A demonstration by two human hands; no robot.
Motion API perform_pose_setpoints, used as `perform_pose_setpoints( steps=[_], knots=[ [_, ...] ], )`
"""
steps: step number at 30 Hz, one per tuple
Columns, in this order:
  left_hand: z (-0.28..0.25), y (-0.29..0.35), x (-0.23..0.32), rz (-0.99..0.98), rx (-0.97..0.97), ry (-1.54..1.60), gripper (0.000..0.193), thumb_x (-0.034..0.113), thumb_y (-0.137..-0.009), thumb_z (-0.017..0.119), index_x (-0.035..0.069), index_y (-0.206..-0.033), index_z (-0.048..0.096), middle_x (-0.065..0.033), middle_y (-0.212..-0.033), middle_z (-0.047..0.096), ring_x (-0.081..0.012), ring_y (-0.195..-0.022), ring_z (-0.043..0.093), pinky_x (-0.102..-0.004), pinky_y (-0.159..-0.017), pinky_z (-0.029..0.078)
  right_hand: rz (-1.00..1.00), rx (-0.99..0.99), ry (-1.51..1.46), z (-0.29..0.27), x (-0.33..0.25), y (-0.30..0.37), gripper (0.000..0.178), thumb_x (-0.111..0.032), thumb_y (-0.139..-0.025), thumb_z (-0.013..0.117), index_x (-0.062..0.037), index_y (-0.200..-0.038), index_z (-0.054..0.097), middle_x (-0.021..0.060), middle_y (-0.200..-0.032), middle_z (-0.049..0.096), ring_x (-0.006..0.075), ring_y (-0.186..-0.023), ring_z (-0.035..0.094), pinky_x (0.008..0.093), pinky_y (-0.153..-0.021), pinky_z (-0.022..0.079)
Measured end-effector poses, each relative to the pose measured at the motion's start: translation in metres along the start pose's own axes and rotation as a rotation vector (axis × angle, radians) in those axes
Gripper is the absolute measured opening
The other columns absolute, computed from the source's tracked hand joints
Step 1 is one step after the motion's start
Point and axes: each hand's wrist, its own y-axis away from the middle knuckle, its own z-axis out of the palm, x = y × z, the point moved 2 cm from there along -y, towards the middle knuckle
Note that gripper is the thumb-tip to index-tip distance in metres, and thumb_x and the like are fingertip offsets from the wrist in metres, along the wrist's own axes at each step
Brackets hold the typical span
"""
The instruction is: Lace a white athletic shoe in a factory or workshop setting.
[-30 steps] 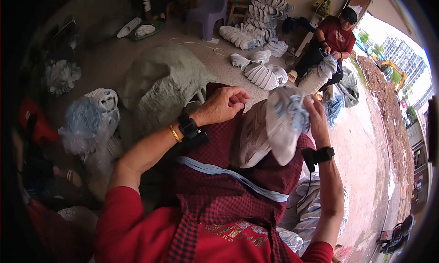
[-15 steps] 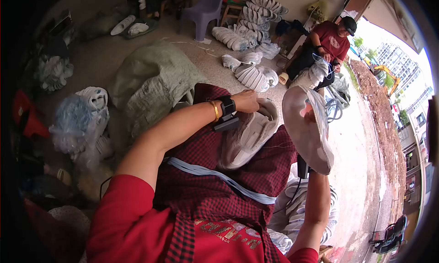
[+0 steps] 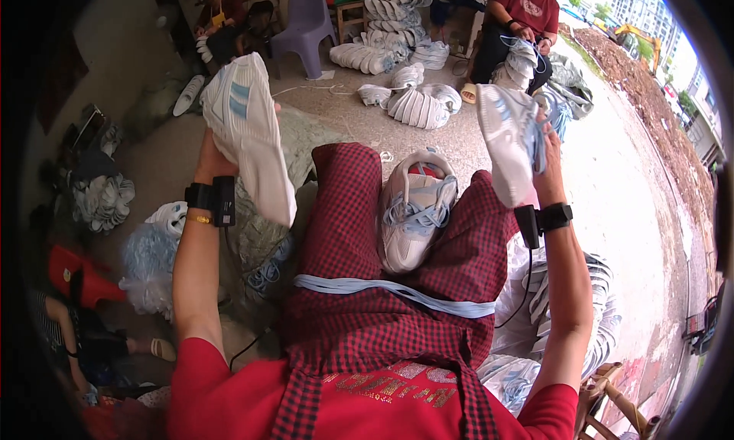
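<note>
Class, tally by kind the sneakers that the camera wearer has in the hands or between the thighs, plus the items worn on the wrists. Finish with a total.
Sneakers: 3 (left hand, right hand, between the thighs)
Black wristbands: 2
Gold bracelet: 1
Total: 6

Blue laces (image 3: pixel 419 219) and checked apron (image 3: pixel 338 226) look matt cloth, the purple chair (image 3: pixel 306 19) smooth plastic.

Open room ahead
We could pass between the left shoe (image 3: pixel 248 138) and right shoe (image 3: pixel 503 149); below, a third shoe (image 3: pixel 413 222) blocks the space between our thighs (image 3: pixel 336 218), and piled shoes (image 3: pixel 602 302) lie by our right elbow (image 3: pixel 569 321).
</note>
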Motion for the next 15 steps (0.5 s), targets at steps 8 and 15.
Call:
perform_pose_setpoints(
  steps=[8,15],
  knots=[
    [0.092,-0.068,-0.063,-0.199,0.193,-0.666,0.037,0.021,-0.101,0.053,-0.004,-0.127,0.060,-0.0053,-0.117,0.067,-0.0119,-0.101,0.063,-0.0276,-0.090,0.050,-0.073,-0.621,-0.048,0.107,-0.127,0.018,0.028,-0.023,-0.095,0.058,0.0025,-0.105,0.061,0.0298,-0.083,0.064,0.0431,-0.074,0.064,0.0455,-0.068,0.050],
    [0.084,-0.151,-0.130,-0.291,0.197,-1.183,0.037,0.025,-0.097,0.055,-0.004,-0.118,0.065,-0.0103,-0.104,0.070,-0.0148,-0.095,0.064,-0.0304,-0.085,0.050,0.257,-0.395,-0.252,0.061,-0.105,0.020,0.029,-0.009,-0.099,0.048,-0.0006,-0.123,0.059,0.0112,-0.078,0.066,0.0164,-0.072,0.064,0.0328,-0.063,0.051]
  ],
)
